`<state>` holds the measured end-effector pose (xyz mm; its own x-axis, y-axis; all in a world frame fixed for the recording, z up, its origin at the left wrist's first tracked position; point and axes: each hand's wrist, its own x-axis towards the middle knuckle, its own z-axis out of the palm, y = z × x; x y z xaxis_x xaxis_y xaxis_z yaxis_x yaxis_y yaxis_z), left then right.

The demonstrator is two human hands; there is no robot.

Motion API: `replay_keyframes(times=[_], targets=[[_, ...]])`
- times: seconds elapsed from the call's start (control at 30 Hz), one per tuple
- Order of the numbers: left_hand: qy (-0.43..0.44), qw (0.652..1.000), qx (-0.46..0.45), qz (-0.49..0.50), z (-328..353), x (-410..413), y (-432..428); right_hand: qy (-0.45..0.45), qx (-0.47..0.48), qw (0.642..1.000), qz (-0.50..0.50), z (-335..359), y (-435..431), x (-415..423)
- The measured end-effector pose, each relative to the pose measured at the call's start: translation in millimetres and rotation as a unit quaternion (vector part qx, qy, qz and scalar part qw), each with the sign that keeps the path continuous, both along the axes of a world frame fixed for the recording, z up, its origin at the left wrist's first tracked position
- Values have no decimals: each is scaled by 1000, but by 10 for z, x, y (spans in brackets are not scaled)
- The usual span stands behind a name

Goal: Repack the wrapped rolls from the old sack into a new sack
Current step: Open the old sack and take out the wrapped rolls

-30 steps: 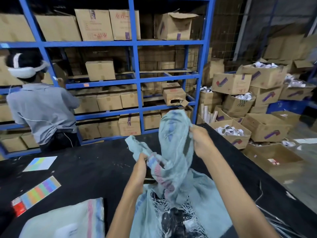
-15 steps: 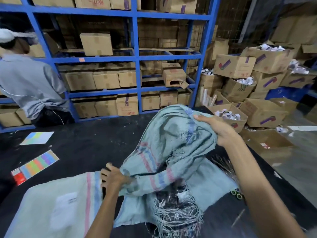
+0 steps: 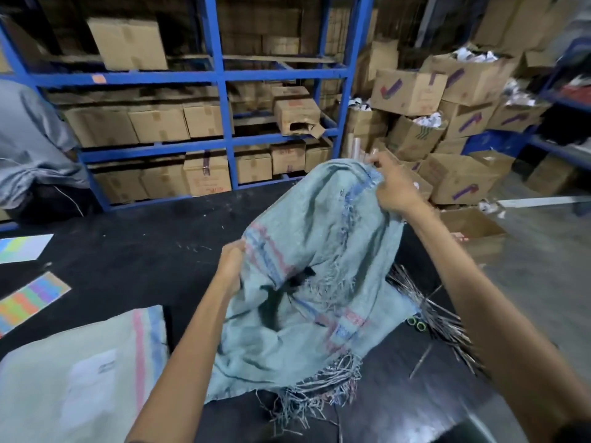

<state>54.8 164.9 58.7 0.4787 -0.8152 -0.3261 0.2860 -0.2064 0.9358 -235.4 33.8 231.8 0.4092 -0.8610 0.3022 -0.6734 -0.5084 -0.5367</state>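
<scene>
Head camera view, looking down at a black table in a storeroom. The old sack, pale green weave with red and blue stripes and badly frayed edges, stood lifted in a hump at the table's middle, its lower part resting on the tabletop. Bare tabletop lay open to its left, as far as two colour cards near the left edge. The table's right edge dropped to a grey floor close behind your right arm. Loose strands fanned out on the table just right of the sack, and two small green-rimmed rolls lay beside its lower right edge. The new sack lay flat at the near left corner, its striped edge just beside your left forearm.

Blue shelving ran along the far edge, filled with cardboard boxes. More boxes were heaped at the right, some with purple arrow marks; their printing was too blurred to read, as was the white label on the new sack. Another person stood at the far left.

Your left hand had its fingers curled, gripping the old sack's left edge at the stripes. Your right hand was raised, fingers closed on the sack's top edge.
</scene>
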Motion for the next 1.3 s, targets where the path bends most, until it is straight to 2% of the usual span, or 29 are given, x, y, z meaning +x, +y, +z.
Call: replay_keyframes(times=[0.07,0.1,0.13,0.17,0.2,0.23,0.27,0.3,0.33,0.37,0.4,0.43,0.5,0.53,0.6,0.63,0.7,0.73,0.77,0.8,0.87,0.9,0.97,1.03,1.1,1.17,1.23,1.27,1.3], targets=[[29,999,-5,-39,391,70,-167,34,-33,999,20,-91,-93,69],[-26,997,1,-75,560,113,-218,62,-36,997,21,-156,-161,88],[-119,986,4,-116,678,160,-219,99,-22,995,20,-197,-204,94],[-238,955,-2,-175,757,223,-208,137,-13,990,17,-261,-283,88],[-371,902,9,-222,828,274,-152,199,-17,980,21,-300,-326,72],[-499,827,45,-254,825,387,-133,262,-27,964,26,-327,-352,63],[-614,736,105,-266,872,438,-69,325,-51,944,34,-356,-375,44],[-691,653,162,-266,822,565,-73,379,-72,922,47,-392,-416,23],[-739,590,199,-258,830,635,-22,417,-79,904,57,-402,-421,-1],[-760,561,208,-255,823,713,25,426,-68,900,67,-408,-406,6],[-774,551,194,-245,843,778,75,408,-36,909,73,-410,-401,25],[-780,562,157,-227,848,837,124,362,13,929,75,-423,-397,57],[-742,626,117,-206,822,940,160,294,123,945,68,-447,-384,145],[-695,678,111,-210,836,944,177,294,154,940,83,-449,-348,208],[-563,800,108,-178,818,951,90,354,199,904,136,-455,-260,366],[-509,839,128,-143,836,920,13,416,194,873,165,-484,-188,453],[-442,865,216,-101,915,807,-127,557,120,796,202,-635,-22,607],[-420,871,237,-91,961,770,-186,593,76,773,214,-758,12,665],[-398,884,233,-84,979,760,-250,590,56,776,217,-851,20,704],[-387,895,212,-69,1026,731,-285,553,73,805,201,-896,-13,724],[-385,905,181,-28,1080,759,-342,414,186,874,171,-915,-192,715],[-385,907,170,-6,1130,749,-346,333,243,896,165,-877,-311,700],[-332,934,129,11,1198,688,-373,134,325,927,130,-731,-419,670],[-207,970,122,-35,1249,585,-393,-52,422,901,87,-577,-525,627],[-82,984,125,-98,1233,533,-406,-155,482,860,62,-398,-567,564],[-57,980,126,-143,1170,537,-372,-217,494,840,47,-236,-676,456],[-60,967,141,-204,1141,546,-278,-339,535,773,40,-208,-872,285],[-50,955,133,-259,1124,586,-259,-379,535,755,29,-219,-971,179],[-61,937,130,-319,1130,640,-229,-400,521,753,21,-240,-1025,102]])
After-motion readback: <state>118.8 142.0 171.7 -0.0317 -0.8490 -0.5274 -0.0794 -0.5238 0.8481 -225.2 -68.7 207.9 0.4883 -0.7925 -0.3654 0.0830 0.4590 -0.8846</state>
